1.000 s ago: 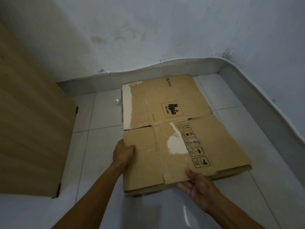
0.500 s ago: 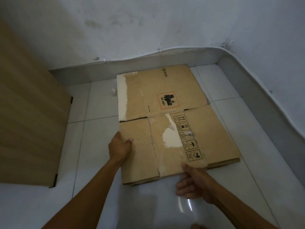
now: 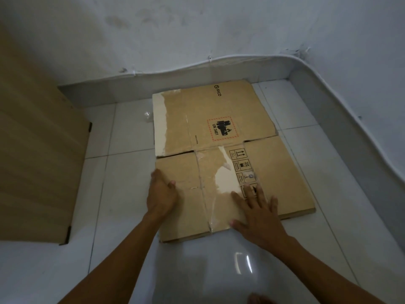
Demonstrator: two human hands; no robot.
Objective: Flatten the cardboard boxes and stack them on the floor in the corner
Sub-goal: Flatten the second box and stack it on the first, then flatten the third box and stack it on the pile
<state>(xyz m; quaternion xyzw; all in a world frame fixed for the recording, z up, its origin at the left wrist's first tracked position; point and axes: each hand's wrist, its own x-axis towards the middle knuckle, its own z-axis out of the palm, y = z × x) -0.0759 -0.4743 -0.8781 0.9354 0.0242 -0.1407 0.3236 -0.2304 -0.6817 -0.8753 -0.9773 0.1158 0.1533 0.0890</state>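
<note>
A flattened brown cardboard box [image 3: 219, 128] lies on the white tiled floor near the corner of the room, with printed handling symbols, a red-dashed UN 3481 label and torn white patches. Its layered near edge suggests more cardboard beneath. My left hand [image 3: 161, 195] rests on the box's left edge, thumb on top, fingers at the side. My right hand [image 3: 257, 210] lies flat on the near part of the cardboard with its fingers spread, holding nothing.
A wooden board or furniture panel [image 3: 37, 161] stands at the left. Grey skirting [image 3: 341, 137] runs along both walls into the corner at the upper right. A small scrap of clear plastic [image 3: 147, 116] lies on the tiles left of the box.
The cardboard has come down flat on the floor. My right hand left the near edge and now lies palm down on top. My left hand stays at the left edge.
</note>
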